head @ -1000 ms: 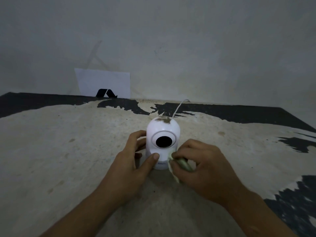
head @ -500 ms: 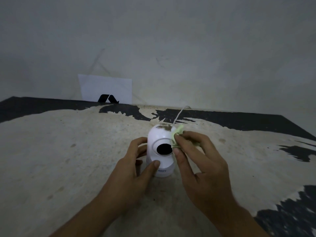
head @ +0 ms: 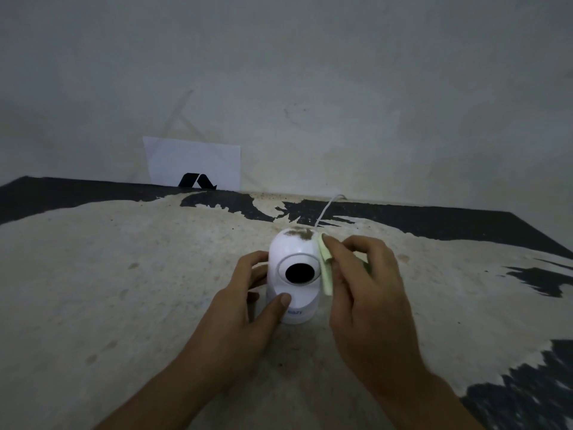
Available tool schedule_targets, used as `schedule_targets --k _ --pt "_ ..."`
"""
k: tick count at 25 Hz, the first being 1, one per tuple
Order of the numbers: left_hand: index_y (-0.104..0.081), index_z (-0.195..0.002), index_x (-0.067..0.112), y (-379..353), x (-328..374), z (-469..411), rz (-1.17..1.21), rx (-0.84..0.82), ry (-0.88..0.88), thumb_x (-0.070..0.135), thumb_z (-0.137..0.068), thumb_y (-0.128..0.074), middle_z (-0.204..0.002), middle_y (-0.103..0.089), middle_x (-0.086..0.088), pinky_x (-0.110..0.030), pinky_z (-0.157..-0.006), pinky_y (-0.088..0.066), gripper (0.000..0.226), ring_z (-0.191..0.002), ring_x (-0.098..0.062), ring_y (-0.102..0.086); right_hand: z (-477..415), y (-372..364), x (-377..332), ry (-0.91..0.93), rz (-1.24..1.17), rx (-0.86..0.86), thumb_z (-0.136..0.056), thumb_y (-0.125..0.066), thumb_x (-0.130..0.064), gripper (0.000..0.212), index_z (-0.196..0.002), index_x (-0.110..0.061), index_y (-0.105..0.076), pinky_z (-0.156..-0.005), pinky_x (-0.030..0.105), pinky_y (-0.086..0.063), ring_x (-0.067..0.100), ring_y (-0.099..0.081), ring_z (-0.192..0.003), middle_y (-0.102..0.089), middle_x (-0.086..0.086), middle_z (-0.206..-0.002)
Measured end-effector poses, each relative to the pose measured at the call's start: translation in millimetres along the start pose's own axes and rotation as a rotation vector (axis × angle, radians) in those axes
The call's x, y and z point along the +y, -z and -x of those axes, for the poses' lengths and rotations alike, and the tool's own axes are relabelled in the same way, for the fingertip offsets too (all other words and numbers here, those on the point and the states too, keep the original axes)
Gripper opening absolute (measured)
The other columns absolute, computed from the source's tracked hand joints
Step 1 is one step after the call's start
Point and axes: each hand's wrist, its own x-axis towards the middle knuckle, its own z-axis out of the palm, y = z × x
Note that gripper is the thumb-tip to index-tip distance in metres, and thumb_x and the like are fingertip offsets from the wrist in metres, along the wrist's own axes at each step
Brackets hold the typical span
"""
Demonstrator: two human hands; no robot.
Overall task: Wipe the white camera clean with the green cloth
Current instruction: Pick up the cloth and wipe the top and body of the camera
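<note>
At the near edge of the table (head: 102, 283), two bare forearms reached in toward the middle. The left hand (head: 245, 308) was curled around the lower body of the white camera (head: 294, 274) — thumb pressed on the front of its base, fingers wrapped round its left side. The right hand (head: 369, 293) was closed on the green cloth (head: 325, 268), pinching it between thumb and fingers and holding it flat against the camera's right flank, beside the dark lens. The camera stood upright near the centre of the table, a brown smudge of dirt (head: 299, 233) on its crown, just left of the cloth's top edge. A white cable (head: 325, 209) ran from behind it toward the far edge. Wide bare surface lay open to both sides — worn pale, with black patches along the back and right borders. Beyond, a white sheet of paper (head: 192, 159) with a black mark leaned against the wall (head: 341, 88).
</note>
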Motion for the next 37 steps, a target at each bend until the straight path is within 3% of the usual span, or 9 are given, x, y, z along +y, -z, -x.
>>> schedule_targets --k 6,9,15,21,25,27,31,34,37 --pt "-0.028 -0.121 0.05 -0.5 0.8 0.6 0.032 0.011 0.017 0.054 -0.069 -0.05 -0.104 -0.041 0.042 -0.004 -0.072 -0.034 0.057 -0.09 0.013 -0.047 0.9 -7.4 -9.2 0.285 0.161 -0.091 -0.09 -0.048 -0.029 0.04 -0.122 -0.006 -0.056 -0.085 0.04 -0.052 0.032 -0.051 -0.108 -0.064 0.021 -0.115" --pt "-0.026 -0.114 0.055 0.0 -0.9 0.3 0.014 -0.002 0.007 0.047 -0.078 -0.055 -0.099 -0.038 0.046 -0.003 -0.07 -0.034 0.047 -0.086 0.021 -0.041 -3.6 -3.3 0.6 0.17 0.159 -0.063 -0.095 -0.033 -0.024 0.042 -0.122 -0.004 -0.058 -0.079 0.035 -0.052 0.029 -0.052 -0.102 -0.065 0.02 -0.108" --pt "-0.027 -0.113 0.055 0.9 0.9 1.2 0.016 -0.005 0.011 0.048 -0.078 -0.055 -0.103 -0.041 0.042 -0.005 -0.076 -0.037 0.046 -0.09 0.017 -0.047 -2.0 -2.7 3.0 -0.066 -0.004 -0.042 -0.088 -0.036 -0.021 0.045 -0.123 -0.001 -0.056 -0.076 0.028 -0.049 0.027 -0.057 -0.093 -0.062 0.017 -0.105" --pt "-0.028 -0.116 0.054 0.3 3.5 0.7 0.021 0.004 0.025 0.054 -0.069 -0.048 -0.1 -0.039 0.045 -0.003 -0.071 -0.034 0.051 -0.088 0.019 -0.045 4.6 -11.3 -9.8 0.219 0.135 -0.069 -0.098 -0.032 -0.034 0.039 -0.122 -0.011 -0.052 -0.089 0.048 -0.052 0.034 -0.062 -0.104 -0.068 0.016 -0.114" --pt "-0.027 -0.107 0.057 0.4 2.9 0.2 0.015 -0.001 0.016 0.046 -0.078 -0.055 -0.097 -0.037 0.047 -0.001 -0.067 -0.034 0.042 -0.084 0.023 -0.041 -1.6 -3.5 4.6 0.069 0.191 0.022 -0.1 -0.024 -0.036 0.048 -0.12 -0.009 -0.059 -0.083 0.043 -0.043 0.032 -0.053 -0.106 -0.067 0.015 -0.11" --pt "-0.027 -0.108 0.057 0.2 3.1 0.3 0.032 -0.002 0.015 0.047 -0.077 -0.055 -0.098 -0.037 0.046 -0.003 -0.071 -0.035 0.043 -0.085 0.02 -0.042 -2.3 -2.8 1.1 0.04 0.17 0.031 -0.101 -0.018 -0.038 0.056 -0.117 -0.006 -0.061 -0.082 0.042 -0.047 0.033 -0.058 -0.103 -0.068 0.016 -0.107" --pt "-0.032 -0.121 0.047 1.2 5.3 1.2 0.052 0.011 0.006 0.054 -0.066 -0.048 -0.106 -0.046 0.037 -0.022 -0.092 -0.044 0.057 -0.101 0.007 -0.052 2.3 -10.0 -18.6 0.284 0.171 -0.108 -0.089 -0.046 -0.028 0.036 -0.122 -0.015 -0.052 -0.096 0.04 -0.039 0.024 -0.048 -0.119 -0.063 0.008 -0.124" --pt "-0.029 -0.115 0.052 1.2 4.2 1.2 0.022 0.011 -0.006 0.054 -0.067 -0.048 -0.099 -0.041 0.044 -0.003 -0.076 -0.04 0.051 -0.091 0.018 -0.05 -1.8 -10.6 -14.7 0.293 0.149 -0.052 -0.098 -0.032 -0.03 0.032 -0.119 -0.012 -0.049 -0.091 0.042 -0.045 0.021 -0.048 -0.115 -0.067 0.011 -0.117" --pt "-0.028 -0.107 0.057 1.3 3.3 1.0 0.009 -0.003 0.002 0.047 -0.078 -0.055 -0.095 -0.037 0.048 0.002 -0.062 -0.037 0.04 -0.081 0.028 -0.043 -6.3 -3.1 4.2 0.075 0.135 -0.02 -0.099 -0.024 -0.032 0.047 -0.118 -0.006 -0.059 -0.086 0.038 -0.038 0.026 -0.06 -0.106 -0.068 0.013 -0.114"
